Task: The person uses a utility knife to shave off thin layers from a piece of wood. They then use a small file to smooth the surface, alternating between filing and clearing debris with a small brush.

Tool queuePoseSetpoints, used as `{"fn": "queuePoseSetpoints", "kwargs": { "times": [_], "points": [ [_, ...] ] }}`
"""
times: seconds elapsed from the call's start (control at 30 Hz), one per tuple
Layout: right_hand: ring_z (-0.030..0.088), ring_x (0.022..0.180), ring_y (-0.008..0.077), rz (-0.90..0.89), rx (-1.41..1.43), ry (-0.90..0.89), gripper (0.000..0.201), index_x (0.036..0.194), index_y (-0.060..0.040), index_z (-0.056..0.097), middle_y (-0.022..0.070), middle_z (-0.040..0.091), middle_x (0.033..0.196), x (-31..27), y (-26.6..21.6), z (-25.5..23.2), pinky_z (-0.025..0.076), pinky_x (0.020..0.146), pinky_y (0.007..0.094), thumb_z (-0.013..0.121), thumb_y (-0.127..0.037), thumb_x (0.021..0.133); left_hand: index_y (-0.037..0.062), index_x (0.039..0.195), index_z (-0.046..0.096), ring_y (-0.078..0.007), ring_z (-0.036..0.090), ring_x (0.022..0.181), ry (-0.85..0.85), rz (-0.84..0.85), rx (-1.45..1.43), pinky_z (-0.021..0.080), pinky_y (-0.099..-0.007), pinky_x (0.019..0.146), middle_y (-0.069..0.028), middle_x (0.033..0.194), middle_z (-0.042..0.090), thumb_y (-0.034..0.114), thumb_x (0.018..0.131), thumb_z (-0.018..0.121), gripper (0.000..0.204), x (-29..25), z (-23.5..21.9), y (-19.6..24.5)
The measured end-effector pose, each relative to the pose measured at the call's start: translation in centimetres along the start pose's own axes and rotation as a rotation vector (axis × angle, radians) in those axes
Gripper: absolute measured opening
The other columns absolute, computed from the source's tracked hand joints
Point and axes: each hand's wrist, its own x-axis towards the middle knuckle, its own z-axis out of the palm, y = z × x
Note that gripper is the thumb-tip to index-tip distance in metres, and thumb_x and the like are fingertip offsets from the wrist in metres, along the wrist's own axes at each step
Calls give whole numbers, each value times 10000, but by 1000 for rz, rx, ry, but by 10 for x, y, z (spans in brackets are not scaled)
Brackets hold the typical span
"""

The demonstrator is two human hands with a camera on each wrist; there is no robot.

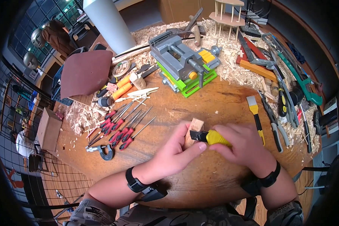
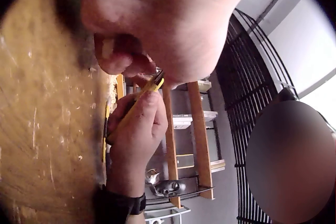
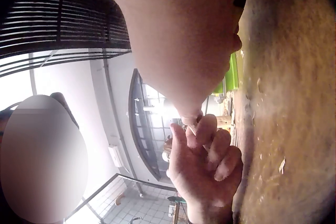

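Left hand (image 1: 172,150) grips a small wooden block (image 1: 197,123), long axis toward one o'clock; at its four o'clock, right hand (image 1: 242,144) clasps a yellow-handled tool (image 1: 216,138), tip toward nine.

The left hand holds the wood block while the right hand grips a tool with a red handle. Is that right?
Not quite: the handle is yellow, not red, as the head view shows. The left hand does hold the wood block, and the right hand grips the tool.
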Motion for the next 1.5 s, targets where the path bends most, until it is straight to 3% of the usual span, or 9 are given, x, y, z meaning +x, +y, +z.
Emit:
{"fn": "queuePoseSetpoints", "kwargs": {
  "times": [0.13, 0.23, 0.47, 0.77, 0.83, 1.03, 1.13, 1.23, 1.5],
  "points": [
    [689, 686, 271, -26, -30, 6, 420, 1074, -72, 654, 85, 696, 837, 1, -2, 1, 539, 599, 372, 755, -404, 839, 22, 1190, 522, -66, 526, 892, 97, 169, 237, 462, -244, 801, -9, 980, 585, 138, 970, 682, 295, 3, -2, -14],
    [678, 669, 253, 3, -85, -6, 410, 1065, -76, 655, 70, 675, 804, 1, -7, 0, 528, 583, 371, 748, -409, 844, 16, 1164, 537, -59, 535, 878, 131, 215, 278, 466, -244, 786, -13, 959, 603, 138, 965, 691, 279, 4, -2, -15],
    [664, 665, 229, 19, -180, -6, 415, 1080, -80, 654, 53, 651, 800, 0, -14, 1, 512, 561, 353, 732, -422, 859, 13, 1117, 570, -64, 555, 859, 178, 194, 192, 476, -253, 780, -20, 944, 641, 134, 960, 697, 235, 4, 0, -14],
    [670, 662, 253, 16, -83, 6, 423, 1097, -62, 643, 69, 658, 798, 0, -9, 0, 522, 569, 372, 744, -396, 858, 22, 1138, 562, -58, 550, 901, 145, 217, 292, 478, -255, 796, -17, 978, 630, 140, 973, 682, 236, 6, -3, -19],
    [682, 678, 260, 17, -54, -19, 425, 1096, -59, 640, 81, 675, 819, 1, -9, 0, 532, 580, 376, 741, -397, 860, 23, 1180, 535, -37, 527, 908, 91, 46, 80, 462, -227, 791, 4, 1009, 603, 125, 990, 654, 246, 3, 0, -9],
    [692, 674, 267, -6, -40, -35, 427, 1086, -60, 638, 91, 696, 842, 1, -9, -2, 544, 588, 373, 728, -416, 868, 25, 1226, 497, -17, 487, 888, 3, 0, -147, 436, -197, 781, 33, 1004, 556, 119, 1008, 622, 269, 0, 5, 1],
    [689, 654, 263, -16, -41, -32, 424, 1074, -60, 637, 85, 694, 828, 0, -8, 0, 539, 574, 373, 725, -421, 869, 23, 1238, 491, -19, 492, 902, -17, -36, -106, 434, -200, 795, 31, 1011, 558, 114, 1009, 619, 277, -2, 1, 0],
    [680, 631, 249, -39, -80, -10, 421, 1067, -60, 638, 74, 676, 796, 0, -9, 1, 531, 555, 367, 725, -421, 869, 20, 1234, 497, -25, 501, 915, 8, 46, 60, 435, -206, 817, 25, 1022, 567, 111, 1009, 618, 271, -2, 0, -6],
    [653, 595, 227, -46, -137, 13, 421, 1080, -56, 636, 52, 612, 729, 1, -13, 1, 507, 527, 350, 720, -413, 875, 14, 1206, 528, -39, 530, 951, 83, 112, 68, 456, -229, 850, 0, 1053, 613, 107, 991, 646, 262, 1, 4, -9]
  ]
}}
